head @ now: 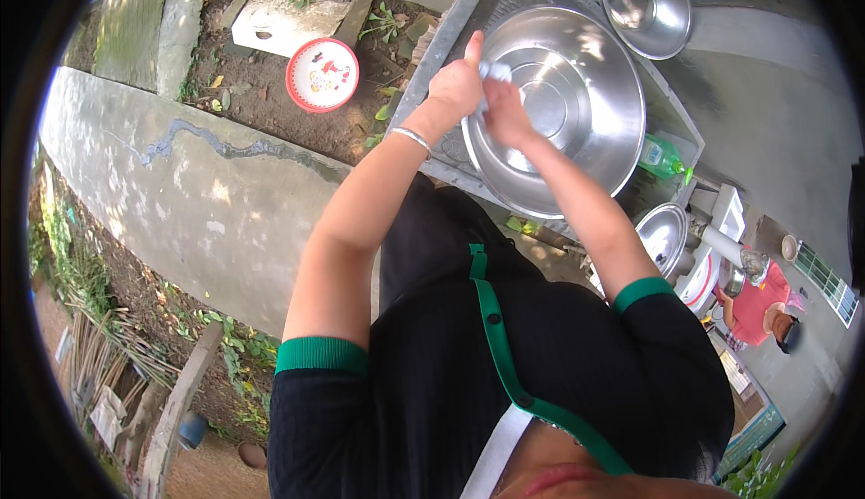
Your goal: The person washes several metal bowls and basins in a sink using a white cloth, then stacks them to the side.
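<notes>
Over the left part of a large round steel basin (611,127), my two hands are close together at a bunched whitish cloth (497,72). My left hand (458,87), below which a silver bangle circles the wrist, is curled against the cloth with one digit sticking out. Blurred, my right hand (505,112) closes on the cloth from the other side; its fingers are partly hidden. The basin is tilted and rests on a grey stone-like sink (432,60). A green pump bottle (661,156) lies by the basin's right side.
A smaller metal basin (649,6) is behind the sink. On the soil at left lies a red-rimmed plate (322,75) with a printed pattern. A metal lid (662,239) and a white pipe (720,246) are at right. Farther right is another person (760,303) in pink, holding a metal vessel.
</notes>
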### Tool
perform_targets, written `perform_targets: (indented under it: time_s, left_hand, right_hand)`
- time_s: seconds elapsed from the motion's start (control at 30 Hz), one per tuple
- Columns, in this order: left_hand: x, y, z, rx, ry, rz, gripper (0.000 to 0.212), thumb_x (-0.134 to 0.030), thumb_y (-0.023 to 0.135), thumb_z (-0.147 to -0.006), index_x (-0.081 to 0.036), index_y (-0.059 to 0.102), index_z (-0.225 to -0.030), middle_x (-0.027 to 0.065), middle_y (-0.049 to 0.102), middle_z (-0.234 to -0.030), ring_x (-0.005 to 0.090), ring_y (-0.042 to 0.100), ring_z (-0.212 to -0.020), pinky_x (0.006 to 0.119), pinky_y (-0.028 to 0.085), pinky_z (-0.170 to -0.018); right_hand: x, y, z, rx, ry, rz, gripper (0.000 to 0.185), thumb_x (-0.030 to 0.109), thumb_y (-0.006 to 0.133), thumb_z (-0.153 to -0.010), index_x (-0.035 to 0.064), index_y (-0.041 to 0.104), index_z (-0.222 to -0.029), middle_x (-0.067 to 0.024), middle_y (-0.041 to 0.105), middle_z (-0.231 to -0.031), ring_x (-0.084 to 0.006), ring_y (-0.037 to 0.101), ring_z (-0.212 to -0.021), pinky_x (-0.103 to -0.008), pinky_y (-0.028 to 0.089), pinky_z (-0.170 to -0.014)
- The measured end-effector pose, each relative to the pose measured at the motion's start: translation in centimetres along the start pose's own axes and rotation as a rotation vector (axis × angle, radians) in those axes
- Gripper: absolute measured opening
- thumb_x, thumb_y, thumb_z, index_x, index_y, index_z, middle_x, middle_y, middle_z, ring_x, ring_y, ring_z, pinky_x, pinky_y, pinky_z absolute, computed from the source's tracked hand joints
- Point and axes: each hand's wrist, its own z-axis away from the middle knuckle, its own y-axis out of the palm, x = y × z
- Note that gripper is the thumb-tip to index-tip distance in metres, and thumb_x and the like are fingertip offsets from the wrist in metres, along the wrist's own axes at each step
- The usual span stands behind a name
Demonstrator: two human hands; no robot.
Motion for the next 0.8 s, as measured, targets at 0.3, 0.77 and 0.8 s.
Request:
perform_targets:
  time_s: [0.3,0.77,0.8]
  left_hand:
    - [-0.6,-1.7,-0.4,0.086,-0.018,-0.038,0.072,-0.013,0.039,-0.088,-0.02,-0.001,-0.147,0.0214,0.062,-0.106,0.0359,0.061,-0.098,0.043,0.047,-0.085]
    - [0.1,2.6,0.5,-0.128,0.043,0.068,0.083,-0.007,0.05,-0.079,-0.017,0.004,-0.148,0.0189,0.065,-0.085,0.0353,0.065,-0.077,0.044,0.051,-0.068]
    - [0.4,2.6,0.4,-0.107,0.029,0.072,0.084,-0.006,0.05,-0.079,-0.017,0.003,-0.148,0.019,0.065,-0.084,0.0354,0.065,-0.076,0.044,0.051,-0.067]
  right_hand:
    - [-13.2,-6.6,10.7,0.282,0.134,-0.019,0.05,0.002,0.059,-0.073,0.0165,0.05,-0.121,-0.0143,0.049,-0.121,-0.0361,0.047,-0.111,-0.0434,0.038,-0.098]
    - [1.5,2.4,-0.6,-0.19,0.092,-0.693,0.044,0.01,0.055,-0.081,-0.0011,0.044,-0.122,-0.0208,0.053,-0.11,-0.0387,0.049,-0.109,-0.0433,0.038,-0.094]
    - [1.9,2.0,2.5,-0.085,0.037,-0.54,0.049,0.004,0.053,-0.078,-0.0004,0.041,-0.126,-0.0215,0.048,-0.12,-0.0385,0.044,-0.116,-0.0428,0.033,-0.1]
